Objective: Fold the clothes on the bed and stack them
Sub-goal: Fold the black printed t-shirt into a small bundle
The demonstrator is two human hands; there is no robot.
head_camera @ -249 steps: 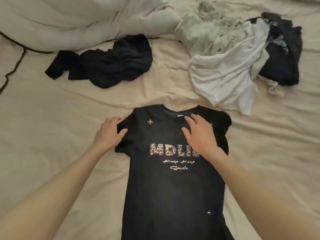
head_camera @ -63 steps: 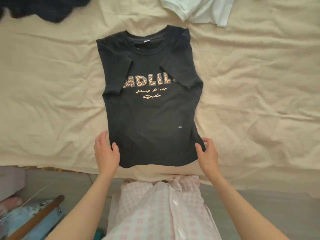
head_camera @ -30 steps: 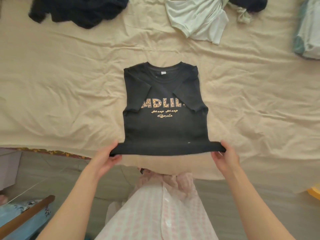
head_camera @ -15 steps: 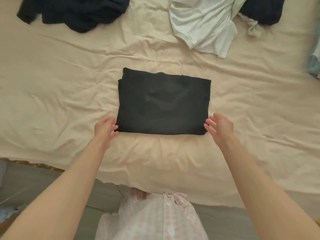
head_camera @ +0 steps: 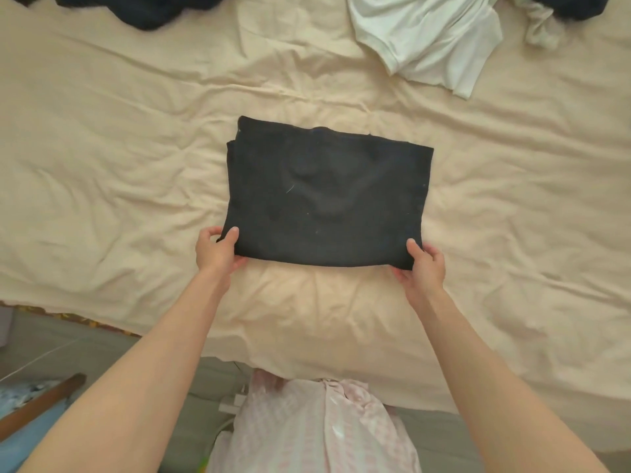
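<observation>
1. Black t-shirt (head_camera: 324, 199): folded into a flat rectangle, plain side up, lying near the middle of the bed sheet (head_camera: 119, 165). Long edges run left to right; a slight bump shows at the far edge.
2. Left hand (head_camera: 218, 252): at the near-left corner of the folded shirt. Thumb lies on top of the fabric, fingers curl under the corner; it pinches the cloth.
3. Right hand (head_camera: 423, 268): at the near-right corner. Thumb on top, fingers tucked beneath; it pinches that corner in the same way.
4. Both near corners look slightly raised off the sheet; the rest of the shirt lies flat.
5. Bed sheet: cream, heavily creased, its near edge hanging over the side of the bed.
6. White garment (head_camera: 433, 39): unfolded, crumpled, at the far right, well apart from the folded shirt.
7. Dark garment (head_camera: 143, 8): bunched at the far left, cut off by the picture's edge.
8. Second dark garment (head_camera: 580, 6): far-right corner, mostly out of view, just beside a pale crumpled cloth (head_camera: 543, 32).
9. Pink checked clothing (head_camera: 317, 428) of the person shows at the near edge, between the two forearms.
10. Floor (head_camera: 68, 346): grey, visible near left below the sheet.
</observation>
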